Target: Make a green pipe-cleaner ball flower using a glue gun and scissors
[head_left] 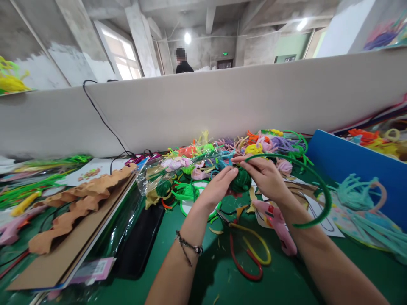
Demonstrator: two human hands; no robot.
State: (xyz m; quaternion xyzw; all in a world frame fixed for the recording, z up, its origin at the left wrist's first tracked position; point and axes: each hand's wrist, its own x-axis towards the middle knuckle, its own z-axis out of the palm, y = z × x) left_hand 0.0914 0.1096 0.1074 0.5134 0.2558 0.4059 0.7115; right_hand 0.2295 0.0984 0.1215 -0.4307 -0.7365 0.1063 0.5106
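Observation:
A dark green ball of wound pipe cleaner [241,181] sits between my two hands, above the green table. My left hand [221,184] grips its left side, fingers closed. The fingers of my right hand [262,174] pinch a long green pipe cleaner [322,188] at the ball's top; its free end curves back over my right forearm. Below the hands lie scissors [251,250] with red and yellow handles. Beside my right wrist rests a pink glue gun [280,228]. A looped green pipe-cleaner piece [187,192] is left of my left hand.
Colourful pipe cleaners [203,156] are heaped behind my hands, some in clear plastic. A black tray-like object [141,241] and brown cardboard [73,233] lie left. At right stands a blue board [359,169] beside turquoise pipe cleaners [356,192]. A white partition [203,106] runs behind; a person stands beyond.

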